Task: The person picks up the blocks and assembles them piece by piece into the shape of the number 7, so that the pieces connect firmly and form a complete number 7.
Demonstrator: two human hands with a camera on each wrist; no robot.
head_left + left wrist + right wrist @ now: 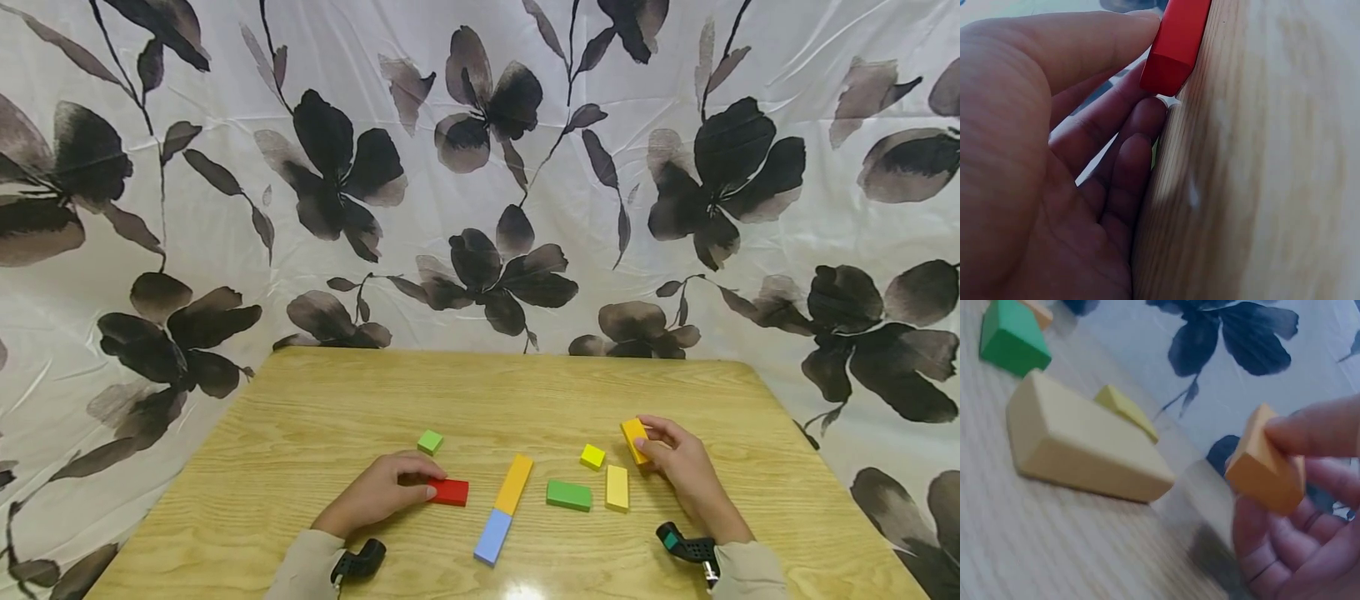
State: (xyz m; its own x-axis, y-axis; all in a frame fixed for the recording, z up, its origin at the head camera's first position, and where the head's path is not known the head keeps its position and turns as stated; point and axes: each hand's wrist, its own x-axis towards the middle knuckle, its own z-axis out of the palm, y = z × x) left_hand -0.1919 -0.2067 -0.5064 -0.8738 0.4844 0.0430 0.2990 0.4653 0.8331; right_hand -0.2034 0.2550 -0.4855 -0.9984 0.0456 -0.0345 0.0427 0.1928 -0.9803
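Observation:
My left hand [386, 493] pinches the left end of a red block [451, 492], which lies low at the table surface. In the left wrist view the thumb presses one side of that block [1175, 47], with fingers behind it. On the right, my right hand [684, 465] grips an orange block [634, 441] between thumb and fingers. The right wrist view has this orange block [1266, 465] raised above the table, tilted. Nearest to it stand a pale yellow block [617, 488] and a small bright yellow block [592, 457].
Between the hands, another orange block [514, 484] and a blue block [492, 537] lie end to end in a slanted line. A green block [568, 496] is right of them. Behind the left hand sits a small light green block [430, 442]. Flowered cloth [480, 192] hangs behind the wooden table [360, 392].

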